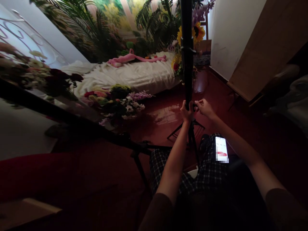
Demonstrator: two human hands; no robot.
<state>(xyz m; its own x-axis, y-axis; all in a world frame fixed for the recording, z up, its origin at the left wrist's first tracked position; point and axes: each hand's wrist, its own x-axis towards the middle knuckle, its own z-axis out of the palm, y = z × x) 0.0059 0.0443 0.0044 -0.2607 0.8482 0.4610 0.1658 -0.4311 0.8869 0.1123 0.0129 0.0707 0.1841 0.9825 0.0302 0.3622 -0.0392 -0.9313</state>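
A black stand pole [187, 70] rises upright in front of me, with its spread legs [176, 131] on the floor below. My left hand [187, 110] is wrapped round the pole near its lower part. Just right of it, my right hand [203, 107] pinches a small dark knob [195, 106] on the pole's side. A lit phone [221, 149] lies on my right thigh, over dark checked trousers [209, 175]. The dim light hides the finer parts of the stand.
Another black stand [96, 126] slants across the left. Behind lies a low bed with a cream cloth [134, 73] and a pink plush toy [127, 59]. Artificial flowers [120, 102] stand before it. A wooden board [262, 54] leans at the right wall.
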